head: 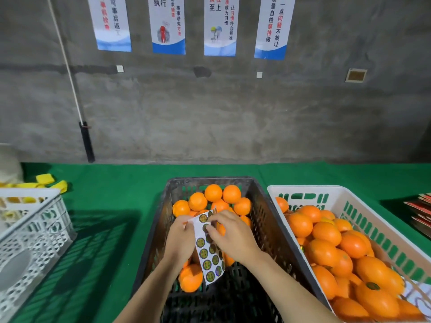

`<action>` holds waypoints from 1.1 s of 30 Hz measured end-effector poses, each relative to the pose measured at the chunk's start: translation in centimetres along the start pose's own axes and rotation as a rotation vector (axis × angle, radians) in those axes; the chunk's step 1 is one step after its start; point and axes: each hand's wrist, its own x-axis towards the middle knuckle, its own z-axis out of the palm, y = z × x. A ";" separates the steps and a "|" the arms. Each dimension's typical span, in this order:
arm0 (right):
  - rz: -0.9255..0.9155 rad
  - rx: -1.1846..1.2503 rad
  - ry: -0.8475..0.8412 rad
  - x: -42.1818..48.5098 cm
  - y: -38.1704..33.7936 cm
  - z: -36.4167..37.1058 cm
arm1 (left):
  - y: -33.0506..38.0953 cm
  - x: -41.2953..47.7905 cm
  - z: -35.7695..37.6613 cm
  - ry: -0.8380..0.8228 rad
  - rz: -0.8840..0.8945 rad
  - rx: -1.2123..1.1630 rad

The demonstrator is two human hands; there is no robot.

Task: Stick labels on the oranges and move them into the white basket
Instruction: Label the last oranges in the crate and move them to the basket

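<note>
Oranges (pixel 213 201) lay heaped at the far end of a black slotted crate (pixel 268 229) in the middle of the green surface (pixel 112 206), with one more orange (pixel 190 277) lying nearer the person on the crate's left side. Over that crate the person held a white label sheet (pixel 207 252), printed with round dark stickers in two columns. The left hand (pixel 180 238) had its grip closed on the sheet's upper left edge, fingers curled round the paper. The right hand (pixel 231 234) was pinching at a sticker near the top of the sheet, thumb and fingertips pressed together on it; whether the sticker had lifted from the backing I could not tell.

Just beside the black crate, to its right and touching or nearly touching it, stood the white basket (pixel 345 197), piled high with oranges. One labelled orange (pixel 375 297) near the front of the pile showed a round dark sticker on its top.

At the left edge of the surface stood a white lattice crate (pixel 37 229), and behind it lay some yellow pieces (pixel 46 179). Red printed cards (pixel 419 210) were stacked at the far right. Four posters (pixel 219 26) hung on the grey concrete wall behind.
</note>
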 end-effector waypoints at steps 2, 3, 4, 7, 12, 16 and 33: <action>0.009 -0.004 -0.020 -0.6 0.0 0.3 | -0.1 0.0 -0.2 -0.010 -0.031 -0.083; -0.007 -0.002 -0.015 -0.4 -0.6 0.8 | -0.2 0.1 -0.3 -0.018 -0.047 -0.120; -0.013 0.011 -0.014 -0.4 -1.0 1.1 | -0.2 0.1 -0.3 -0.022 -0.061 -0.147; 0.025 0.030 -0.001 -0.4 -0.1 1.5 | 0.1 0.0 -0.3 -0.033 -0.131 -0.222; 0.154 0.134 0.018 -0.2 -0.2 2.0 | 0.6 -0.1 -0.1 -0.063 -0.253 -0.326; 0.143 0.196 0.039 -0.1 0.2 2.4 | 0.8 0.2 -0.2 -0.093 -0.329 -0.377; 0.317 0.785 -0.079 -0.1 -0.7 1.1 | 0.0 -0.3 -0.2 -0.153 -0.179 -0.033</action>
